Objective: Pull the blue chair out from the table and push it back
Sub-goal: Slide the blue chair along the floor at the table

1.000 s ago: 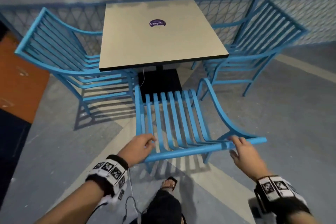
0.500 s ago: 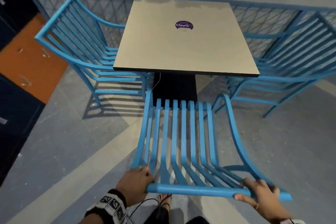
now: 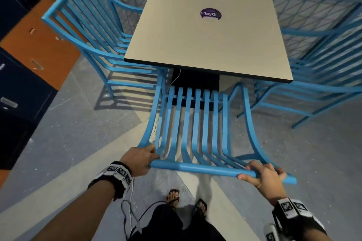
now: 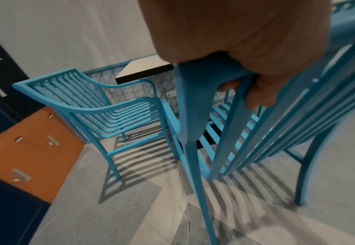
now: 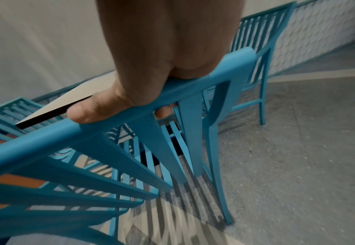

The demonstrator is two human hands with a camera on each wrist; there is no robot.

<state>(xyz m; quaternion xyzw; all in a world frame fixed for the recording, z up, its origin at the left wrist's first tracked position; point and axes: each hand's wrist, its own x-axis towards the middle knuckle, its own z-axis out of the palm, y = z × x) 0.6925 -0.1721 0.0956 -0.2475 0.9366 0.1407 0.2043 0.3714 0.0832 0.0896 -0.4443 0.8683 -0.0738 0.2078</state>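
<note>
A blue slatted chair [image 3: 197, 123] stands before me, its seat front near the edge of the beige square table [image 3: 205, 45]. My left hand [image 3: 144, 157] grips the left end of the chair's top rail [image 3: 205, 170], fingers curled over it. My right hand [image 3: 264, 175] grips the right end, thumb under the rail. In the left wrist view my left hand [image 4: 245, 58] wraps the rail above the chair's back slats [image 4: 231, 129]. The right wrist view shows my right hand [image 5: 151, 79] curled round the rail [image 5: 193, 89].
Two more blue chairs flank the table, one at the left [image 3: 94, 41] and one at the right [image 3: 323, 68]. Dark blue and orange cabinets [image 3: 29, 55] line the left side. A blue lattice railing [image 3: 313, 10] runs behind the table. My sandalled feet [image 3: 174, 195] stand behind the chair.
The chair's top rail has come nearer and lower in the head view, then rose a little, and the table now looks closer. Both hands kept their hold on the rail.
</note>
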